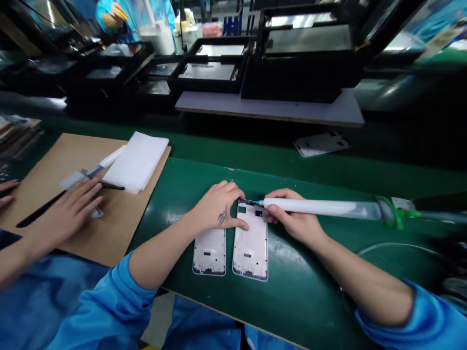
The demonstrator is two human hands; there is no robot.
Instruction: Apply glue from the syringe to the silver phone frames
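White syringe dispenser [321,207] held pencil-style in right hand [294,218], tip at top edge of thin metal phone frame [250,250] on green counter [310,277], beside second frame [209,252]. Left hand [219,206] splayed flat, pressing frame. Frame judged light, stiff, bendable; take by long edges.

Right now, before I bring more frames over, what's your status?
Right hand: white dispensing syringe, blue tip at top of phone frame. Left hand: resting on that frame. Second frame alongside.

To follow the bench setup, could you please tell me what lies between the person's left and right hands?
In the head view, a metal phone frame lies between the left hand and right hand.
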